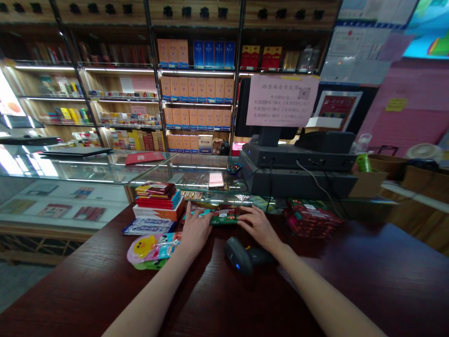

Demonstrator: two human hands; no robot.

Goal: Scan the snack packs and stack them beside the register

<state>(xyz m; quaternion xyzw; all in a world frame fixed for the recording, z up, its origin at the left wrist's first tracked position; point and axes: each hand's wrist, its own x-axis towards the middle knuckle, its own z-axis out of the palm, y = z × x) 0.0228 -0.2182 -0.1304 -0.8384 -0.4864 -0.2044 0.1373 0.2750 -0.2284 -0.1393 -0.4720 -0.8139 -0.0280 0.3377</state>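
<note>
My left hand [196,227] lies over the left part of a row of snack packets at the back of the wooden counter, fingers spread, with a turquoise packet [204,213] partly under it. Between my hands is a dark green snack packet [223,216]. At its right end are the fingertips of my right hand [258,225], stretched and apart. Whether they press on the packet is hard to tell. A black barcode scanner [239,256] with a blue light lies in front of my right hand, its handle partly behind my wrist.
Left of my hands are stacked boxes [157,201], blue-white packets [150,226] and a duck-printed package [143,245]. A pile of dark red and green packets [310,219] is at right. Behind stand a cash register [298,157], a glass display case [196,164] and stocked shelves.
</note>
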